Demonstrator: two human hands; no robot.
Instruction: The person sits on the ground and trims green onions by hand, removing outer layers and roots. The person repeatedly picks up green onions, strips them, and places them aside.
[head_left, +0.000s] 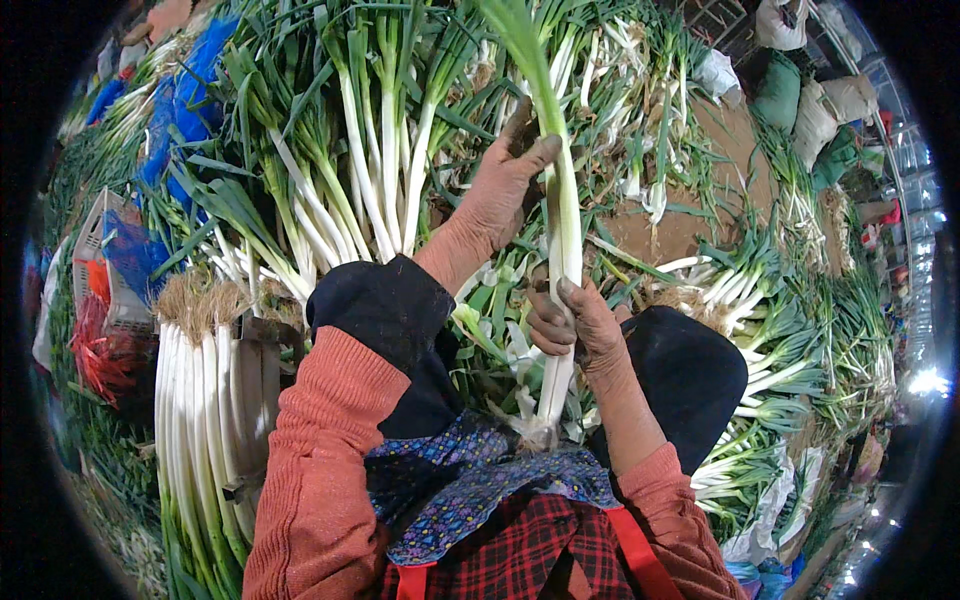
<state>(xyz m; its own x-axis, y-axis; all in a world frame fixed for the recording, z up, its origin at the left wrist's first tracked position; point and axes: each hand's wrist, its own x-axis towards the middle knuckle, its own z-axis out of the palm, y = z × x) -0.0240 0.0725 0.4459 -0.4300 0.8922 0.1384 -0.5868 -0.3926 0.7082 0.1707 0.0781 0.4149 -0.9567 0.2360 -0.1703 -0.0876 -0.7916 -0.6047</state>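
Both of my hands are on a thick leek-like green onion (564, 217) that stands roughly upright in the picture, its roots near my lap and its green leaves at the top. My left hand (499, 187) has thumb and fingers around the upper stalk, just below the leaves. Lower down, my right hand (577, 322) is wrapped around the white stalk. Loose outer leaves (487, 337) lie between my knees. Beside my left knee, long green onions (382, 165) fan out with their white stalks towards me.
At the left, a row of green onions (191, 397) stands roots up against a metal frame (255, 390). Beyond it are a white plastic crate (105, 210) and red netting (101, 345). Smaller bunches (739, 292) lie at the right, and filled sacks (814, 120) sit at the upper right.
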